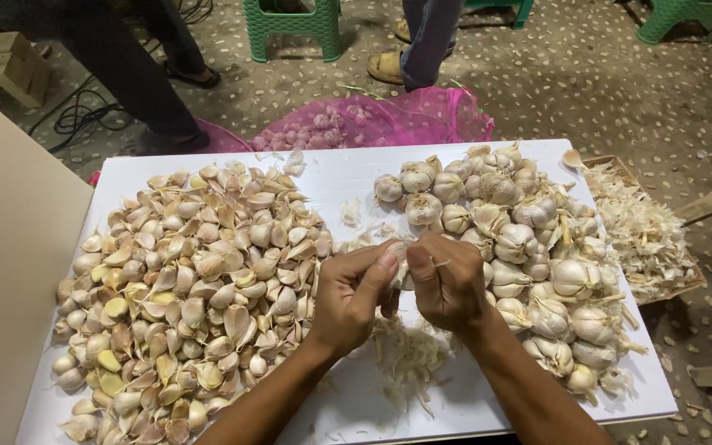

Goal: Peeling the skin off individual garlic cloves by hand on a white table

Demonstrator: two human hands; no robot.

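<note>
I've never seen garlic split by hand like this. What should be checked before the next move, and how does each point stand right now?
1. Bulb gripped by both hands: ok, the left hand and right hand pinch it together above the board.
2. Room on the clove pile at the left: ok.
3. Whole bulbs within reach at the right: ok, many remain.
4. Skins under the hands: not ok, they are building up.
5. Bulb already cracked open: cannot tell, fingers cover it.
6. Skin tray space: ok, though quite full.
</note>
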